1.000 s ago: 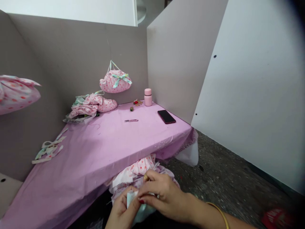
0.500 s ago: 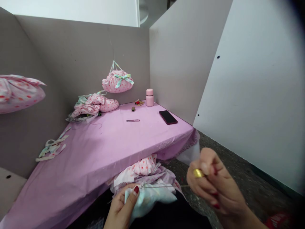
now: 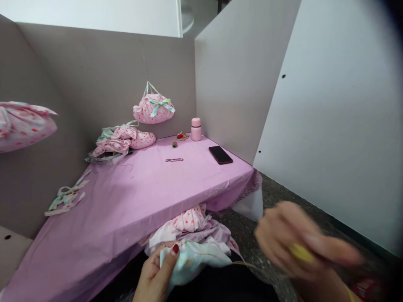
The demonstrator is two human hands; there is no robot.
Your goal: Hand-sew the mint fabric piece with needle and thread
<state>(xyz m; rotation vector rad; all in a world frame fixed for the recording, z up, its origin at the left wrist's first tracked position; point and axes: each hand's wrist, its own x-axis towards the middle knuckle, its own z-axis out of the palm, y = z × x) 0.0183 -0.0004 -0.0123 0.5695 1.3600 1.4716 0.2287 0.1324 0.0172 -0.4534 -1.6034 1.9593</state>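
My left hand (image 3: 159, 268) pinches the edge of a pale mint-green cloth (image 3: 195, 262) above my lap, thumb on top. Right of the cloth, my right hand (image 3: 296, 243) is in the air, smeared by motion, with a yellow band (image 3: 300, 252) like a thimble ring on a finger. A thin thread (image 3: 244, 263) hangs loosely from the cloth's right end toward that hand. Whether the right fingers grip the thread or a needle cannot be made out. Behind the green cloth lies bunched pink dotted fabric (image 3: 190, 218) at the table's front edge.
A pink-covered table (image 3: 147, 184) holds thread snips (image 3: 174, 160), a thread spool (image 3: 174, 144), a phone (image 3: 220, 154), a pink flask (image 3: 196, 130), a fabric pile (image 3: 122, 138) and ribbon strips (image 3: 67, 198). A dotted pouch (image 3: 154, 109) hangs by the grey panel (image 3: 94, 67).
My right hand has moved a little right and turned, thumb now pointing outward. The thread, taut between the hands before, has gone slack. My left hand keeps its hold on the cloth.
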